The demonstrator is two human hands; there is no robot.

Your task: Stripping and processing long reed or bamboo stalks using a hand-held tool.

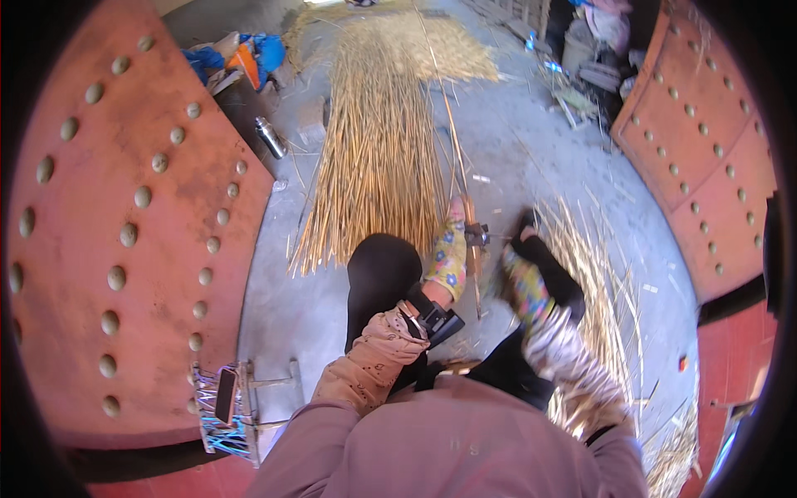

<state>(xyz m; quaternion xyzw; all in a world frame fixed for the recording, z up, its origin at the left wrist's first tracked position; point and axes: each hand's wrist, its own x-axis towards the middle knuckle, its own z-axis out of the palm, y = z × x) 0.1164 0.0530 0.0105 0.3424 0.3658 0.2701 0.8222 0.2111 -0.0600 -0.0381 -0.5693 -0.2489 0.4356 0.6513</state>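
2 gloved hands at work over a single long reed stalk (459,158), seen from above. Left hand (448,253), in a floral glove, fingers pressed together along the stalk near a small dark tool (476,236) clamped on it. Right hand (525,278), in a dark and floral glove, blurred; finger state impossible to tell, perhaps closed on the stalk's lower end. Stalk running from between the hands up across the grey floor (531,158), just beside a big sheaf of reeds (378,158). More loose straw (598,274) at right. Metal bottle (269,137) near a studded red door (124,232).
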